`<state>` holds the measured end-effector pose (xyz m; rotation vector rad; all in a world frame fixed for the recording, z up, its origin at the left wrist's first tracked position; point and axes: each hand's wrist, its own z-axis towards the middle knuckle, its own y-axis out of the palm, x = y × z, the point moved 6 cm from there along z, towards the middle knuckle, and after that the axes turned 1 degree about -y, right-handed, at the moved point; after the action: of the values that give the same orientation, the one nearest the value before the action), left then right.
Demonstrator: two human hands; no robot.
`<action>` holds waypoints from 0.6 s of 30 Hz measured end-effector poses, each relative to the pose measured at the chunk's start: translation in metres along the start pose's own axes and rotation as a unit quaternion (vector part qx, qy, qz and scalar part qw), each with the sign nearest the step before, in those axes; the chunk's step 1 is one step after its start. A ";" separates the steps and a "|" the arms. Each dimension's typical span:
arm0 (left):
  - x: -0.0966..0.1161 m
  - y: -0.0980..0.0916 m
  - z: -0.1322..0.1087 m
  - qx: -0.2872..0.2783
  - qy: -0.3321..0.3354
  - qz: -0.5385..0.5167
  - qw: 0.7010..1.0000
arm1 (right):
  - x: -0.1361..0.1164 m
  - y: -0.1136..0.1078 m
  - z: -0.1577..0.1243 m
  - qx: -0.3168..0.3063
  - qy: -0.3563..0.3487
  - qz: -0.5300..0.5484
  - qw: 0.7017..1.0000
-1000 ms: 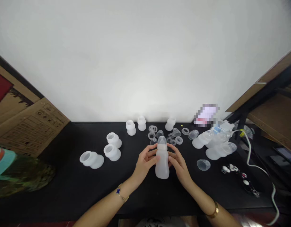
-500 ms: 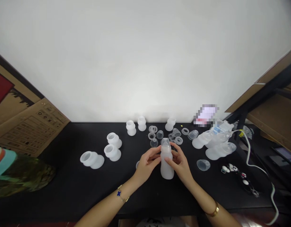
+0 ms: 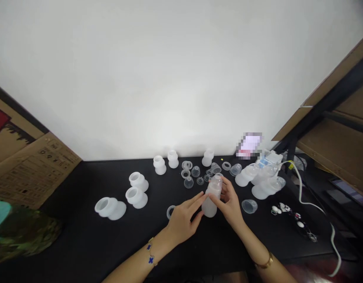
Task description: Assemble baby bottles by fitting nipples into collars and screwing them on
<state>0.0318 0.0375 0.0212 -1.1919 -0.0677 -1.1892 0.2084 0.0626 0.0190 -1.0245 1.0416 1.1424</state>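
My right hand (image 3: 231,202) is closed around the upper part of a translucent baby bottle (image 3: 209,206) that has a clear cap on top. The bottle leans a little to the right above the black table. At its left side is my left hand (image 3: 183,220), with fingers stretched out and thumb apart; the fingertips are at the bottle's edge, and whether they touch it I cannot tell. A ring (image 3: 170,212) lies partly hidden beside my left hand. Just beyond the bottle are loose clear caps (image 3: 188,182) and collar rings (image 3: 185,173).
Several open white bottles (image 3: 110,208) stand or lie at the left and back. Capped bottles (image 3: 268,188) lie at the right, near a clear cap (image 3: 249,206), a beaded strap (image 3: 296,218) and a white cable (image 3: 314,205). A large jar (image 3: 28,232) and cardboard box (image 3: 56,165) flank the left.
The bottle has gone from upright to leaning right. My left hand has loosened from around it and drawn back slightly, while my right hand keeps hold. The view has shifted a little.
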 end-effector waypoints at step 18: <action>-0.001 0.006 0.000 -0.019 0.008 0.072 0.997 | -0.041 -0.080 0.017 0.204 -0.121 -0.478 0.846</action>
<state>0.0357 0.0378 0.0166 -1.1996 0.0532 -1.0778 0.2847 0.0615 0.0698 -0.8453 0.4086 0.1910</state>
